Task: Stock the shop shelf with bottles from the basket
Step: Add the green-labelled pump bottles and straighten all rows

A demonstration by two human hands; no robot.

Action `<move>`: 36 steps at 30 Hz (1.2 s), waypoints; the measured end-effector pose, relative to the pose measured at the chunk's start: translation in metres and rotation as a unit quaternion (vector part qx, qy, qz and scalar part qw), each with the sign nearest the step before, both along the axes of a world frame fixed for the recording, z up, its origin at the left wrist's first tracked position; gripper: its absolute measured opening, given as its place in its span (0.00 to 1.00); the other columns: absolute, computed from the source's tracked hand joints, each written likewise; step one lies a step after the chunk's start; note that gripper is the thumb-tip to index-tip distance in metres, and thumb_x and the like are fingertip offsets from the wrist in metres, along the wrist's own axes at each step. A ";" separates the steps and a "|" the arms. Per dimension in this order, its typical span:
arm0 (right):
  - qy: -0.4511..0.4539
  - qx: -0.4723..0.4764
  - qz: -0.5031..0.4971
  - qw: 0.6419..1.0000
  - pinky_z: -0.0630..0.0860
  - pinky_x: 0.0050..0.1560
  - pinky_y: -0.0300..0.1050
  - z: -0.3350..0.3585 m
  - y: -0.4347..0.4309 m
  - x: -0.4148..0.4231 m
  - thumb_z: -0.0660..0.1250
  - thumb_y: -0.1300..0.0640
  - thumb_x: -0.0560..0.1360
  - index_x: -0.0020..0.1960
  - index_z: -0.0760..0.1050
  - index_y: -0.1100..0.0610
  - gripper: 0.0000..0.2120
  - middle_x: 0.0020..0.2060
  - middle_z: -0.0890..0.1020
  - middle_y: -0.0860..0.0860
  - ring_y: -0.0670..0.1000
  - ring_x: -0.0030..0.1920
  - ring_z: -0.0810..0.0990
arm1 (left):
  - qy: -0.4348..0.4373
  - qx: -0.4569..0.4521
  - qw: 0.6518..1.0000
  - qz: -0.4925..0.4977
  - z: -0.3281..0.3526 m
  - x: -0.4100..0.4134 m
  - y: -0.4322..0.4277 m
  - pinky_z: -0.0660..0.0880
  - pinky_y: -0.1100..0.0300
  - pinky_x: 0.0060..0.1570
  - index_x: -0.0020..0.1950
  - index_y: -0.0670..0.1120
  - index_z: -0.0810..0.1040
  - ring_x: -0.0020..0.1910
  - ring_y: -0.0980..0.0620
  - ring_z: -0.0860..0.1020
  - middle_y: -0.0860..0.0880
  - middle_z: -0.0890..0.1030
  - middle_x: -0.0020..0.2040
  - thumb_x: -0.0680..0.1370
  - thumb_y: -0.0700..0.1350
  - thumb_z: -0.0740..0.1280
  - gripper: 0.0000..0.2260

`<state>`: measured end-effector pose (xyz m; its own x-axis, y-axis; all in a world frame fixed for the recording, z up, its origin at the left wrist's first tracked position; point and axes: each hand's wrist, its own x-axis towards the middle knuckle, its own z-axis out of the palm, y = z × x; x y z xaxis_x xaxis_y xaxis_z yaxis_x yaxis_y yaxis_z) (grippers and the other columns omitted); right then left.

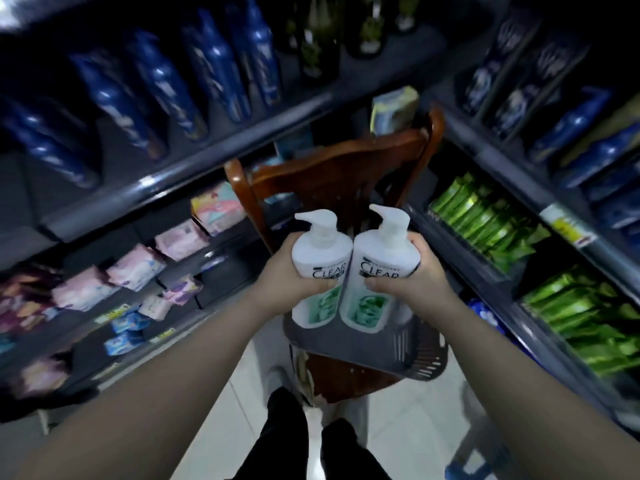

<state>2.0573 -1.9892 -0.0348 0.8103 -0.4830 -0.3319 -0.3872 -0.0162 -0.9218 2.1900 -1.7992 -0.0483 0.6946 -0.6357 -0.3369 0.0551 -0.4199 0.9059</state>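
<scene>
The left hand [281, 271] is wrapped tight around one white pump bottle [320, 268], and the right hand [414, 273] grips a second bottle [377, 271]. The two bottles touch side by side, upright, just above the grey basket [408, 351]. The basket sits on a wooden chair [332, 174]; it looks empty, though its inside is partly hidden. Shelves [194, 168] of blue bottles stand around.

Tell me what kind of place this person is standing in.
Most likely a small shop aisle for toiletries. Rows of blue bottles fill the upper shelf, green packets line the right shelf above a price label, and each hand holds a white pump bottle.
</scene>
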 end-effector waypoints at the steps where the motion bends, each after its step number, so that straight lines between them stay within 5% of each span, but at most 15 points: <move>1: -0.016 -0.005 0.013 1.000 0.82 0.44 0.47 0.019 0.004 0.006 0.80 0.66 0.62 0.55 0.69 0.44 0.31 0.50 0.80 0.48 0.44 0.46 0.82 | -0.012 -0.008 1.000 0.009 0.019 0.003 0.008 0.77 0.45 0.56 0.63 0.61 0.67 0.58 0.55 0.78 0.56 0.78 0.59 0.59 0.55 0.79 0.36; 5: -0.088 -0.006 0.057 0.994 0.80 0.41 0.46 0.084 0.021 0.034 0.79 0.69 0.61 0.55 0.70 0.49 0.30 0.47 0.83 0.51 0.46 0.44 0.84 | -0.065 -0.048 0.996 0.038 0.088 0.016 0.042 0.77 0.46 0.57 0.65 0.54 0.68 0.57 0.54 0.79 0.53 0.80 0.58 0.61 0.51 0.81 0.36; 10: -0.151 -0.008 0.136 0.979 0.81 0.45 0.49 0.161 0.055 0.075 0.79 0.64 0.62 0.62 0.70 0.48 0.34 0.51 0.84 0.52 0.51 0.48 0.85 | -0.139 -0.074 0.984 0.083 0.168 0.039 0.090 0.79 0.46 0.53 0.59 0.61 0.70 0.53 0.54 0.81 0.54 0.82 0.53 0.61 0.57 0.78 0.30; 17: -0.216 -0.041 0.193 0.956 0.81 0.39 0.42 0.254 0.116 0.134 0.78 0.57 0.61 0.63 0.71 0.49 0.32 0.51 0.83 0.49 0.48 0.46 0.85 | -0.250 -0.070 0.958 0.126 0.261 0.081 0.169 0.80 0.50 0.50 0.59 0.55 0.73 0.48 0.55 0.82 0.54 0.83 0.49 0.61 0.57 0.76 0.28; 20: -0.269 -0.048 0.201 0.941 0.80 0.38 0.43 0.290 0.142 0.162 0.77 0.61 0.61 0.61 0.73 0.52 0.31 0.46 0.85 0.50 0.50 0.44 0.85 | -0.282 -0.077 0.946 0.140 0.295 0.101 0.204 0.78 0.58 0.45 0.58 0.53 0.74 0.46 0.57 0.82 0.53 0.83 0.48 0.63 0.55 0.76 0.26; 23: -0.314 -0.048 0.219 0.923 0.79 0.37 0.39 0.324 0.165 0.190 0.79 0.64 0.61 0.60 0.74 0.51 0.30 0.45 0.86 0.48 0.48 0.44 0.85 | -0.305 -0.101 0.936 0.145 0.327 0.123 0.237 0.80 0.53 0.49 0.59 0.52 0.74 0.49 0.54 0.82 0.51 0.84 0.50 0.64 0.53 0.76 0.25; 28: -0.390 -0.058 0.200 0.897 0.78 0.38 0.38 0.380 0.197 0.239 0.74 0.58 0.61 0.55 0.73 0.51 0.24 0.40 0.85 0.44 0.43 0.41 0.83 | -0.360 -0.122 0.918 0.115 0.389 0.160 0.273 0.81 0.59 0.42 0.51 0.49 0.78 0.43 0.55 0.83 0.50 0.85 0.45 0.70 0.44 0.72 0.11; 31: -0.423 -0.067 0.179 0.886 0.79 0.39 0.39 0.411 0.207 0.263 0.73 0.57 0.62 0.53 0.73 0.52 0.21 0.39 0.85 0.45 0.44 0.40 0.83 | -0.363 -0.134 0.914 0.120 0.421 0.179 0.286 0.81 0.55 0.44 0.56 0.45 0.77 0.47 0.48 0.84 0.46 0.85 0.48 0.70 0.46 0.73 0.16; 36: -0.433 -0.069 0.167 0.883 0.78 0.34 0.39 0.449 0.211 0.296 0.72 0.56 0.69 0.58 0.72 0.56 0.19 0.42 0.84 0.48 0.45 0.38 0.84 | -0.356 -0.169 0.907 0.152 0.469 0.208 0.293 0.80 0.59 0.34 0.50 0.48 0.77 0.41 0.51 0.84 0.50 0.85 0.41 0.75 0.43 0.70 0.05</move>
